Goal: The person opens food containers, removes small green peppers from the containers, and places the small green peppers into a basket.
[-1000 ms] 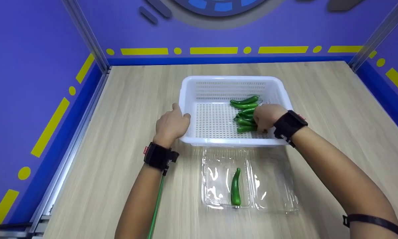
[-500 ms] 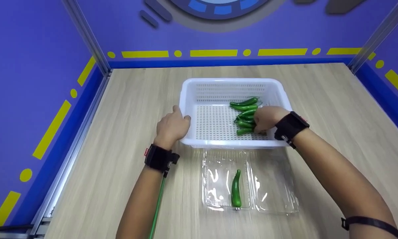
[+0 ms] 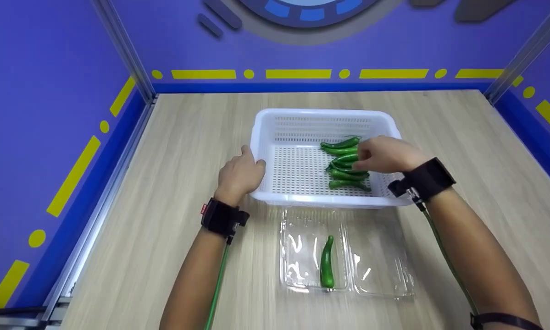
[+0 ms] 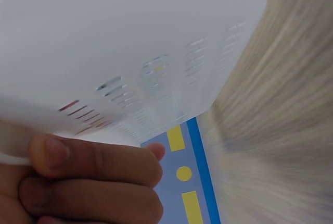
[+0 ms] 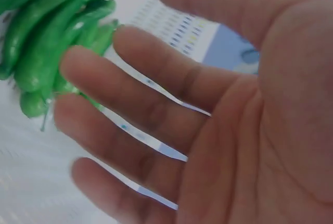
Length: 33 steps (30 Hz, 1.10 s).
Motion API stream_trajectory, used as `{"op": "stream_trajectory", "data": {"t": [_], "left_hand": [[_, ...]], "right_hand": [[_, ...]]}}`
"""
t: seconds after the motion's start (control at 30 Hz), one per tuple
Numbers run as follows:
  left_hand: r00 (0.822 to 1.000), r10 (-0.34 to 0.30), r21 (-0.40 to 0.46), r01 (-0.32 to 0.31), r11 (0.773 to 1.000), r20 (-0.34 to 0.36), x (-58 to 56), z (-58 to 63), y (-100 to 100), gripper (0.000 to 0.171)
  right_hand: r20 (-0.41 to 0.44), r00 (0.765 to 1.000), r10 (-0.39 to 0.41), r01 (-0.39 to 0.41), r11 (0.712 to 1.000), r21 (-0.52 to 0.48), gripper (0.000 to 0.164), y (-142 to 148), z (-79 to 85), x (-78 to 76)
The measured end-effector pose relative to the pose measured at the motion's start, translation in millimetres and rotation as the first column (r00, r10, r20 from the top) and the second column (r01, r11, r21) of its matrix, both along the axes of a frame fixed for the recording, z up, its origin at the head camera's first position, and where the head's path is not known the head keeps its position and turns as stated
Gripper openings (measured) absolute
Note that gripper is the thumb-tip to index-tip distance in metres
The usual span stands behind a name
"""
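A white plastic basket (image 3: 330, 200) holds several green chili peppers (image 3: 343, 165) on the right of its slotted floor. At its left rim my left hand (image 3: 241, 174) grips the edge; the left wrist view has its fingers (image 4: 104, 161) curled beside the slotted wall. Above the peppers hovers my right hand (image 3: 389, 153). Its fingers (image 5: 140, 99) are spread and slightly bent in the right wrist view, with nothing held and the peppers beyond the fingertips.
In front of the basket lies an unfolded clear plastic clamshell box (image 3: 380, 261), with one green chili pepper (image 3: 327, 263) in its left half. Blue panels (image 3: 297, 55) stand along the back and sides of the wooden table (image 3: 187, 137).
My right hand has risen off the peppers and drawn slightly back to the right, its fingers opening. Peppers it covered now show. My left hand stays at the basket's rim.
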<state>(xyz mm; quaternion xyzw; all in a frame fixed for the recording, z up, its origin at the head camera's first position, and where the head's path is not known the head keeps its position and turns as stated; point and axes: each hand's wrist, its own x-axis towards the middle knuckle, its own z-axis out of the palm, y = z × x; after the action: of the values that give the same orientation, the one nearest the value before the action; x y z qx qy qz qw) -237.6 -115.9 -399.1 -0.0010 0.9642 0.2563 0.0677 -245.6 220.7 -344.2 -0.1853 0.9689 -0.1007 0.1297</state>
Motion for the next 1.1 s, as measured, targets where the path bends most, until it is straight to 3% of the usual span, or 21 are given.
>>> {"op": "stream_trajectory", "data": {"t": [0.17,0.43,0.63,1.1], "left_hand": [[1.0,-0.001,-0.022,0.001,1.0,-0.002,0.8,1.8,0.2,0.057],[1.0,0.011,-0.043,-0.011,0.999,0.004,0.0,4.3,0.1,0.059],[1.0,0.007,-0.043,-0.006,0.999,0.011,0.1,2.4,0.3,0.058],[1.0,0.007,-0.045,-0.006,0.999,0.005,0.5,2.2,1.2,0.054]], "right_hand": [[-0.085,0.996,-0.02,0.013,0.996,-0.084,0.022,1.5,21.5,15.3],[-0.165,0.985,0.04,-0.073,0.977,-0.199,0.018,-24.4,53.6,63.8],[-0.244,0.964,0.102,-0.145,0.976,-0.165,0.02,-38.1,53.7,83.3],[-0.327,0.938,0.116,-0.18,0.968,-0.174,0.021,-39.7,40.6,100.1]]}}
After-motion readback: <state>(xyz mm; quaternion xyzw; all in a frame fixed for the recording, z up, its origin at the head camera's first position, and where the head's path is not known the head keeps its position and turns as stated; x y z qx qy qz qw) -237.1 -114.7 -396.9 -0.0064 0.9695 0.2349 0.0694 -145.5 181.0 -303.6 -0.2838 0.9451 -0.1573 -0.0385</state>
